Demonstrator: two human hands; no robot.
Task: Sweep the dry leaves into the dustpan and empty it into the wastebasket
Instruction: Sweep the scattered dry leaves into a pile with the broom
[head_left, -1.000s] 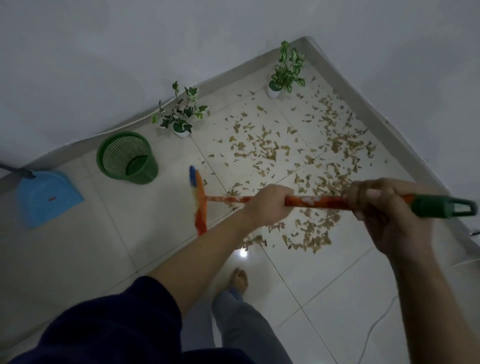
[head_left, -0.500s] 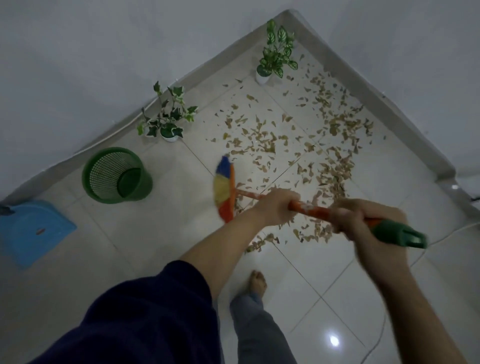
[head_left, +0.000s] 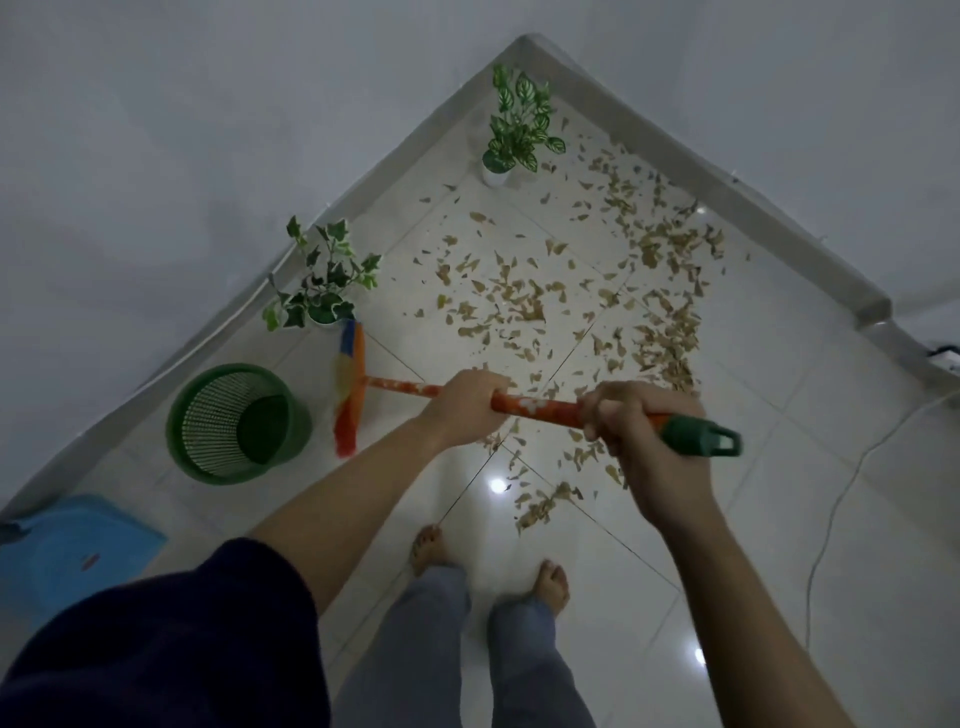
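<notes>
Here your left hand and right hand both grip the light, stiff orange-handled broom mid-shaft, suited to the featherweight, brittle dry brown leaves.

Ivy plant: white pot, against left wall edge of the floor.
Spotted-leaf plant: white pot, in far corner.
White cable: trailing along right side of floor.

The floor was glossy pale tile, mirroring lamp spots. The leaves looked dry, papery and matt. The wastebasket was green plastic mesh, the dustpan smooth blue plastic. The broom handle had a shiny printed wrap and a green plastic cap.
</notes>
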